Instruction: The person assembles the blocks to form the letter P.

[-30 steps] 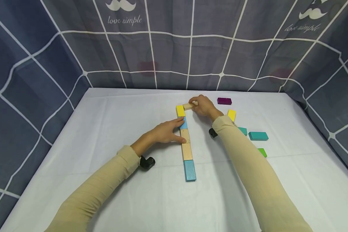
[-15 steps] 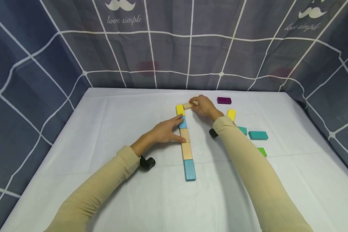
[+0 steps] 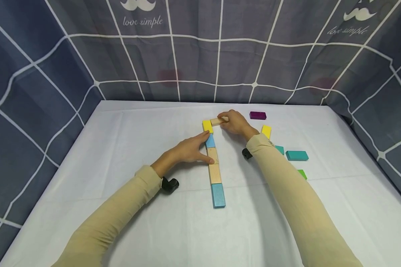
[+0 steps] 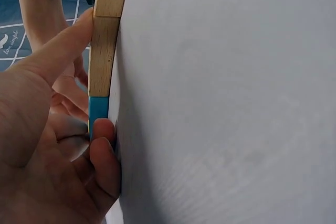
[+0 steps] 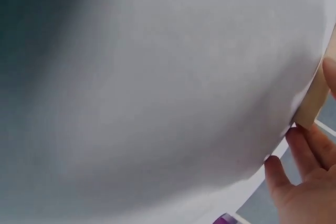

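Note:
A straight row of flat blocks runs away from me on the white table: a blue block (image 3: 218,195) nearest, then two plain wooden blocks (image 3: 215,174), a light blue block (image 3: 210,141) and a yellow block (image 3: 207,126) at the far end. My left hand (image 3: 189,150) rests along the row's left side, thumb at the farther wooden block and fingertips by the light blue one. With my right hand (image 3: 234,122) I pinch another wooden block (image 3: 215,121), which lies crosswise with its left end at the yellow block. The right wrist view shows thumb and fingers around this wooden block (image 5: 313,98).
Right of the row lie a purple block (image 3: 258,115), a yellow block (image 3: 266,131), a teal block (image 3: 297,155), a second teal block (image 3: 279,149) and a green block (image 3: 302,174), the last two partly hidden by the right sleeve. A dark gridded curtain (image 3: 200,63) stands behind the table.
The left fingertips have slid slightly away from me along the light blue block. The right hand and its wooden block stay almost in place.

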Motion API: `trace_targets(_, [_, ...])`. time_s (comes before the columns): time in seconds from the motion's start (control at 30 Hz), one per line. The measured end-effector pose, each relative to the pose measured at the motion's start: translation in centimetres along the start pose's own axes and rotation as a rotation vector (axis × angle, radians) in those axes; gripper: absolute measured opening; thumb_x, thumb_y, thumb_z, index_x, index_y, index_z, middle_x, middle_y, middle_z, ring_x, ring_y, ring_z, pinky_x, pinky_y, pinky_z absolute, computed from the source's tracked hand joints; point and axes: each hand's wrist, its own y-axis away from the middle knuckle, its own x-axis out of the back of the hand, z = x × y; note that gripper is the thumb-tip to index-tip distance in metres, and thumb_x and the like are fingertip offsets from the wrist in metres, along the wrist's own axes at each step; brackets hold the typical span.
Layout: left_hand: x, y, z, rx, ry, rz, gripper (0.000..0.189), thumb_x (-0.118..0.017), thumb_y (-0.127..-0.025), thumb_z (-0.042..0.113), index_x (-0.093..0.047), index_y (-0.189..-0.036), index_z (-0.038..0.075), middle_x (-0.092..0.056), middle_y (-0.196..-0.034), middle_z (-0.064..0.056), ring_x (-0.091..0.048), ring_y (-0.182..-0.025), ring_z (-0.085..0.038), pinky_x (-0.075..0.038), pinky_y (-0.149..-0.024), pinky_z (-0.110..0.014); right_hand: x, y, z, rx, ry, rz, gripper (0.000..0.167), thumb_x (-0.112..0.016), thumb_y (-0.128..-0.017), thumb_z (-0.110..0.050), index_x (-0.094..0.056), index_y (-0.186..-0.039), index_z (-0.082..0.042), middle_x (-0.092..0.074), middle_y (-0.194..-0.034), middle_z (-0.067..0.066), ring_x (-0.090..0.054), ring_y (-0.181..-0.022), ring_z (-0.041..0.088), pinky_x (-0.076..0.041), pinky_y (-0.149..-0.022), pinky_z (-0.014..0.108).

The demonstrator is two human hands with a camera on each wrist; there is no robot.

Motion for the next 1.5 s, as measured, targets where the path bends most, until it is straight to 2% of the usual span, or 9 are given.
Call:
trace_targets(0.23, [0.1, 0.2, -0.3, 0.001, -0.009, 0.003, 0.111, -0.075, -0.079, 0.059, -0.016, -0.158, 0.009, -0.011, -0.164, -0.003, -0.016, -0.148, -0.021, -0.021, -0.118, -0.039, 1.7, 0.8, 0.7, -0.037, -0.073, 0.065, 0.046, -0.062, -0.093, -0.011, -0.056, -0.135, 0.003, -0.054, -0.134, 0.026, -0.049, -0.123, 0.039, -0.037, -0.106, 0.05])
trace_targets(0.37, [0.2, 0.2, -0.4, 0.002, -0.008, 0.005, 0.111, -0.076, -0.079, 0.058, -0.016, -0.159, 0.009, -0.011, -0.165, -0.004, -0.016, -0.149, -0.021, -0.02, -0.118, -0.039, 3.4, 1.8, 2.6, -0.099, -0.107, 0.123, 0.048, -0.064, -0.093, -0.014, -0.054, -0.136, 0.006, -0.051, -0.136, 0.029, -0.047, -0.124, 0.043, -0.036, -0.105, 0.052])
trace_targets(0.47, [0.2, 0.2, -0.5, 0.006, -0.007, 0.003, 0.111, -0.077, -0.079, 0.057, -0.016, -0.159, 0.009, -0.011, -0.165, -0.003, -0.015, -0.149, -0.021, -0.02, -0.118, -0.038, 4.4, 2.7, 4.6, -0.182, -0.126, 0.147, 0.052, -0.065, -0.093, -0.016, -0.052, -0.138, 0.006, -0.047, -0.138, 0.031, -0.042, -0.126, 0.044, -0.031, -0.108, 0.053])
trace_targets(0.63, [0.2, 0.2, -0.4, 0.002, 0.009, -0.003, 0.112, -0.077, -0.079, 0.057, -0.016, -0.158, 0.009, -0.011, -0.165, -0.004, -0.014, -0.149, -0.021, -0.019, -0.118, -0.037, 5.4, 4.3, 7.3, -0.349, -0.114, 0.106, 0.06, -0.062, -0.095, -0.022, -0.042, -0.146, 0.001, -0.039, -0.141, 0.032, -0.031, -0.128, 0.046, -0.03, -0.108, 0.058])
trace_targets(0.73, [0.1, 0.1, -0.4, 0.0, 0.02, -0.007, 0.112, -0.078, -0.078, 0.056, -0.015, -0.158, 0.008, -0.011, -0.164, -0.004, -0.014, -0.149, -0.021, -0.019, -0.118, -0.037, 5.6, 4.8, 8.1, -0.395, -0.091, 0.054, 0.063, -0.059, -0.097, -0.024, -0.035, -0.15, 0.0, -0.035, -0.14, 0.033, -0.028, -0.128, 0.047, -0.031, -0.107, 0.06])
trace_targets(0.97, [0.0, 0.0, -0.1, 0.01, 0.038, -0.014, 0.111, -0.078, -0.078, 0.057, -0.017, -0.158, 0.01, -0.01, -0.165, -0.002, -0.014, -0.149, -0.02, -0.019, -0.118, -0.038, 5.6, 4.7, 8.7, -0.383, -0.032, -0.022, 0.064, -0.056, -0.099, -0.027, -0.031, -0.152, -0.001, -0.034, -0.139, 0.036, -0.028, -0.126, 0.051, -0.029, -0.106, 0.06])
trace_targets(1.2, [0.0, 0.0, 0.3, 0.017, 0.033, -0.016, 0.11, -0.077, -0.079, 0.056, -0.017, -0.159, 0.011, -0.01, -0.165, -0.001, -0.014, -0.149, -0.02, -0.019, -0.118, -0.038, 5.3, 4.8, 8.5, -0.408, -0.007, 0.023, 0.044, -0.057, -0.098, -0.017, -0.046, -0.137, 0.001, -0.044, -0.127, 0.031, -0.035, -0.116, 0.046, -0.035, -0.1, 0.057])
trace_targets(1.4, [0.0, 0.1, 0.3, 0.019, 0.037, -0.019, 0.11, -0.077, -0.08, 0.056, -0.015, -0.159, 0.012, -0.009, -0.165, -0.001, -0.014, -0.149, -0.02, -0.019, -0.118, -0.038, 5.2, 4.7, 8.8, -0.392, -0.015, 0.023, 0.042, -0.059, -0.099, -0.015, -0.047, -0.136, 0.001, -0.046, -0.126, 0.03, -0.038, -0.115, 0.045, -0.035, -0.102, 0.058])
trace_targets(1.5, [0.0, 0.1, 0.3, 0.026, 0.042, -0.025, 0.111, -0.077, -0.079, 0.056, -0.015, -0.159, 0.011, -0.008, -0.165, -0.001, -0.013, -0.149, -0.02, -0.019, -0.118, -0.038, 5.3, 4.6, 8.6, -0.357, -0.015, 0.023, 0.042, -0.06, -0.099, -0.015, -0.048, -0.136, 0.0, -0.046, -0.129, 0.031, -0.039, -0.116, 0.045, -0.034, -0.104, 0.058])
